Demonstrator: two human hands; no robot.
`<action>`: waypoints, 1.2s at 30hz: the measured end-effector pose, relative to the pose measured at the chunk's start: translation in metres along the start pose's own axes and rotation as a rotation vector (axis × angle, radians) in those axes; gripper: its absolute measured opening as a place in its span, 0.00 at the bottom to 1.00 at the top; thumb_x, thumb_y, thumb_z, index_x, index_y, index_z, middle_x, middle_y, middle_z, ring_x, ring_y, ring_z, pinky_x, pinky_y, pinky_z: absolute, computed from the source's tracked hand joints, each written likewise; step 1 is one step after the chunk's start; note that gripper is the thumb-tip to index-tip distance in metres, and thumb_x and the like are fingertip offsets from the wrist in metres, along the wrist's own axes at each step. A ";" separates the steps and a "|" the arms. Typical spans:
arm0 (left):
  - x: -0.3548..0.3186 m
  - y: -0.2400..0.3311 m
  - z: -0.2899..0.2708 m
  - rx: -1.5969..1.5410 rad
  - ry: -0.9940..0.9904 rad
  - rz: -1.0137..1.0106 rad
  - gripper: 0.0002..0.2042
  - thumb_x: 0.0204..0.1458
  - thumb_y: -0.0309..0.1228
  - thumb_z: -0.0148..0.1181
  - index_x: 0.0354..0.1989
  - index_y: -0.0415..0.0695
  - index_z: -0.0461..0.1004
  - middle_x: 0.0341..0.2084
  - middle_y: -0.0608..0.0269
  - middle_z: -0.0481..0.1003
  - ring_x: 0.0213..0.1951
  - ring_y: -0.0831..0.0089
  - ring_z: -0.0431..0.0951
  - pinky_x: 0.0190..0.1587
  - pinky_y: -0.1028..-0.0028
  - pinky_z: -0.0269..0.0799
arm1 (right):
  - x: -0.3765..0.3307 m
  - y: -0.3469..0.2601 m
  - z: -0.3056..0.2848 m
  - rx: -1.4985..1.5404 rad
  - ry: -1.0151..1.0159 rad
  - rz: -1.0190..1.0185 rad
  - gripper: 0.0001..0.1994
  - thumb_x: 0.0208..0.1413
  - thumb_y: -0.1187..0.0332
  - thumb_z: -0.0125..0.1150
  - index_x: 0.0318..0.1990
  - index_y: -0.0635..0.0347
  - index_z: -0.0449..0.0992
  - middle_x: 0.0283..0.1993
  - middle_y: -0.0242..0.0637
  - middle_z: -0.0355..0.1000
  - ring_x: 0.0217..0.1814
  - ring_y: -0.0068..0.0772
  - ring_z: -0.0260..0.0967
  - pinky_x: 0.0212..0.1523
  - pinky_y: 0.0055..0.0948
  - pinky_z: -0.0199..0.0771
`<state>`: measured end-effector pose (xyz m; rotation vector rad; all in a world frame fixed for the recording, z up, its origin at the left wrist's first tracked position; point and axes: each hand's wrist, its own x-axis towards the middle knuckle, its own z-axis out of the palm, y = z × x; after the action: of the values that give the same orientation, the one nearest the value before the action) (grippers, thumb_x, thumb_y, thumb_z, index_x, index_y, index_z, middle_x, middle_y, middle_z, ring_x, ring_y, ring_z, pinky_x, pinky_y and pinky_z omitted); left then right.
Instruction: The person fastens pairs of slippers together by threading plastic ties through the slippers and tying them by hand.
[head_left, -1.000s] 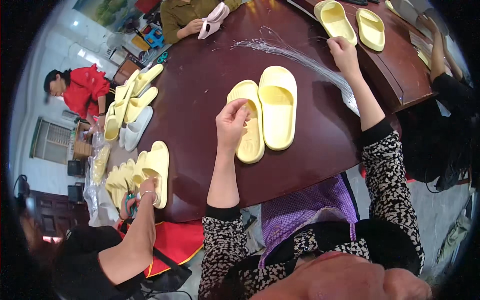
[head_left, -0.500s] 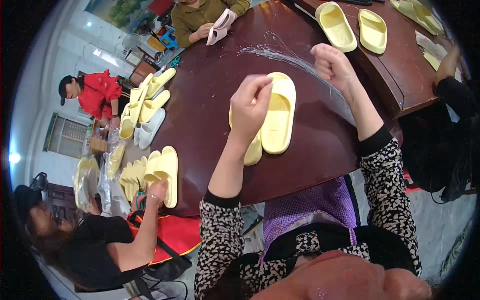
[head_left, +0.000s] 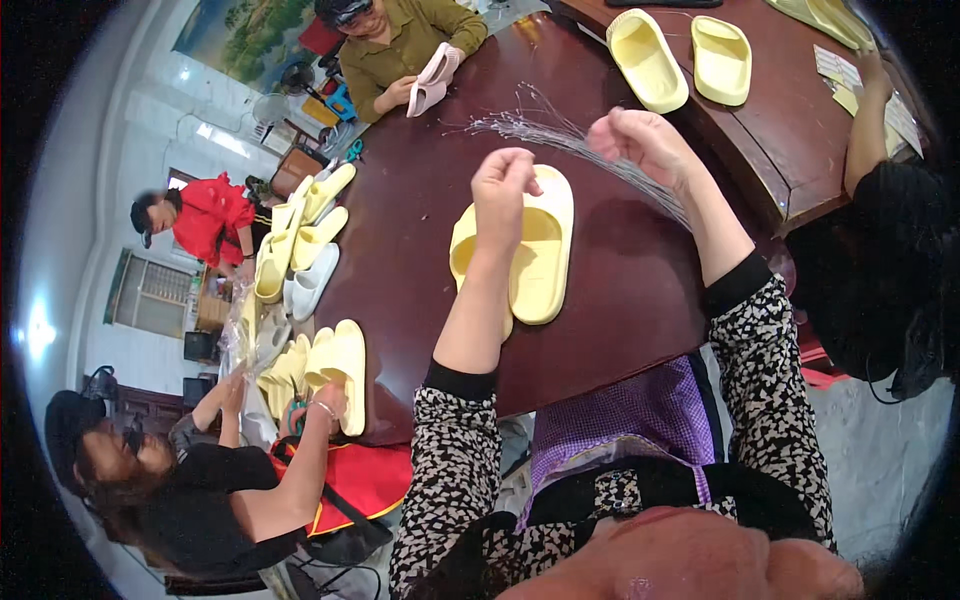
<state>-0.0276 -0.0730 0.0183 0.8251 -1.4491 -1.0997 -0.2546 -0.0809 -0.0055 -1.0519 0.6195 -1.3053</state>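
A pair of yellow slippers lies side by side on the dark red table in front of me. My left hand (head_left: 504, 188) is closed in a pinch above them, its wrist and forearm hiding part of the left slipper (head_left: 464, 246). The right slipper (head_left: 540, 270) shows more fully. My right hand (head_left: 645, 147) hovers over a bundle of thin clear strands (head_left: 560, 135), fingers curled with thumb and forefinger close together. Whatever either hand pinches is too fine to make out.
More yellow and pale grey slippers (head_left: 312, 283) line the table's left side, where a co-worker (head_left: 180, 490) handles scissors (head_left: 295, 418). Across the table a person holds a pink slipper (head_left: 434, 80). Two yellow slippers (head_left: 721, 62) sit on the adjoining table (head_left: 760, 140) at right.
My left hand has moved slightly farther up over the slippers. My right hand has come a little left and lower, its fingers less tightly curled. The whole view has shifted slightly.
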 end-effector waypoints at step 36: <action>-0.111 0.082 -0.039 0.824 0.321 0.492 0.01 0.48 0.22 0.55 0.28 0.39 0.70 0.21 0.59 0.71 0.23 0.67 0.73 0.25 0.71 0.67 | -0.064 -0.028 0.091 -0.987 0.172 -0.825 0.14 0.51 0.79 0.55 0.46 0.66 0.72 0.35 0.44 0.74 0.33 0.40 0.71 0.35 0.28 0.72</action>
<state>0.0358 0.0497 0.0568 1.0578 -1.6997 0.0393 -0.2022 0.0067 0.0471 -2.1696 1.0695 -1.8507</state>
